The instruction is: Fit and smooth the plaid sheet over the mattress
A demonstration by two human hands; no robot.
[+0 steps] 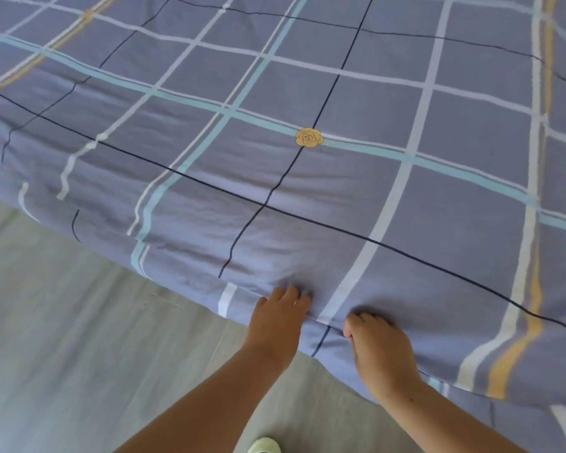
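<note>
Sheet (pixel 340 93) lies flat, near edge running upper-left to lower-right; left hand (pixel 280 317) and right hand (pixel 381 344) grip that edge, fingers curled.

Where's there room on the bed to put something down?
The flat top of the plaid sheet is free all around the yellow rose. The grey floor left of the left hand is bare too. It is crowded only at the near edge, where the left hand and right hand grip the wrinkled sheet.

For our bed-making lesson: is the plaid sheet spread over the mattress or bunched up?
Spread. The plaid sheet covers the whole visible top; shallow wrinkles show near the edge the left hand and right hand grip.
</note>
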